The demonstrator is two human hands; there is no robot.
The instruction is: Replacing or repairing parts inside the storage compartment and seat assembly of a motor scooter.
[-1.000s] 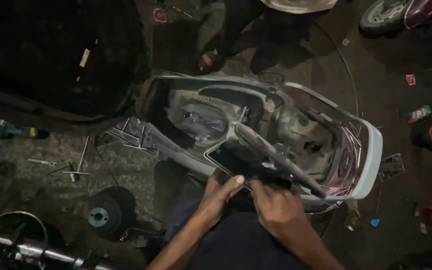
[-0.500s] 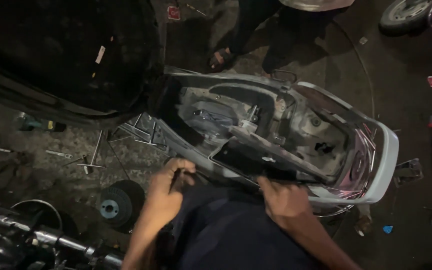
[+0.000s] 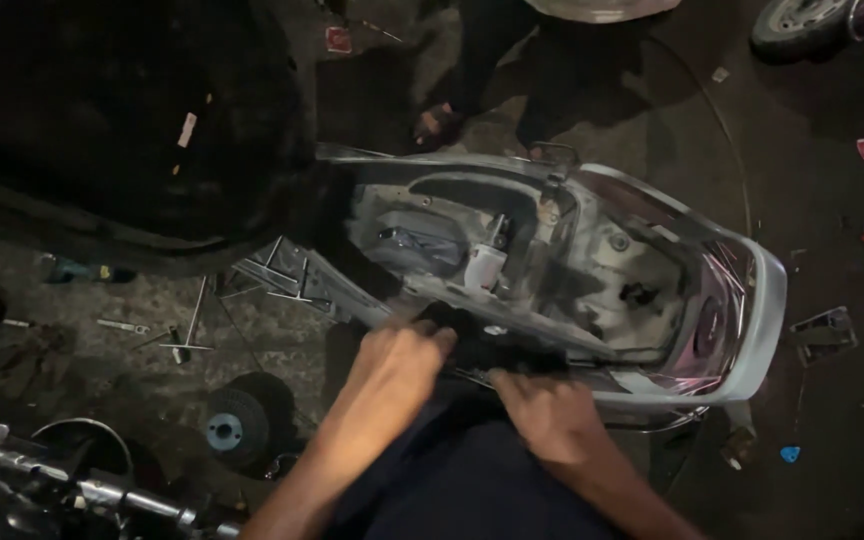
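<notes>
A silver scooter body (image 3: 760, 300) lies open in front of me, showing its grimy under-seat bay with a small white canister (image 3: 485, 266) inside. At the bay's near edge sits a black part (image 3: 500, 350). My left hand (image 3: 397, 368) curls its fingers over the left end of that part, somewhat blurred. My right hand (image 3: 549, 417) grips the near edge just right of it, fingers pointing into the bay. My dark trousers fill the bottom of the view.
A black seat (image 3: 102, 120) is raised at upper left. Metal tools (image 3: 187, 325) lie on the rough ground, with a small black wheel (image 3: 233, 430) and a chrome motorcycle part (image 3: 82, 490) at lower left. Another person's sandalled foot (image 3: 440, 125) stands beyond the scooter.
My left hand swung out to the left, then came back onto the black part. My right hand slid lower along the near edge. The view shifted.
</notes>
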